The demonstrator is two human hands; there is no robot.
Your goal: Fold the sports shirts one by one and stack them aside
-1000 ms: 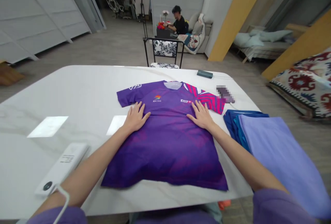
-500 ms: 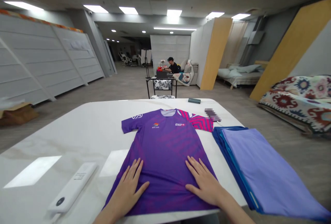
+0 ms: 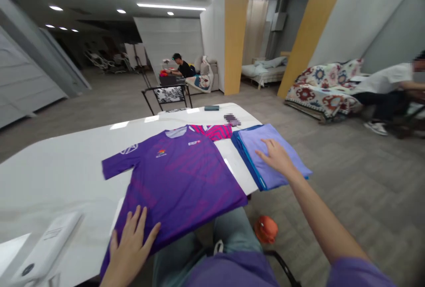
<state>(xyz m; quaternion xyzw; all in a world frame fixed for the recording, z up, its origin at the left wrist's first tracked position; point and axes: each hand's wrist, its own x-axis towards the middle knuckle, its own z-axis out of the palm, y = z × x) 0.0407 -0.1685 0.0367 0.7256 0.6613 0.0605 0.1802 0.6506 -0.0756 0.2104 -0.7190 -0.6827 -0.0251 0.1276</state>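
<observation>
There it was: your left hand lay open, fingers splayed, on the lower part of the purple T-shirt, spread front-up across the white worktop! Your right hand, loosely open, was over the folded lavender cloth alongside; contact there couldn't be made out.

The lettering on the purple shirt is illegibly small.

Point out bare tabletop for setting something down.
Widest: the white table left of the purple shirt, beyond the white device. A narrower gap separates the shirt from the folded cloths. Crowded: where the pink-striped sleeve, pixelated item and cloths sit close.
</observation>
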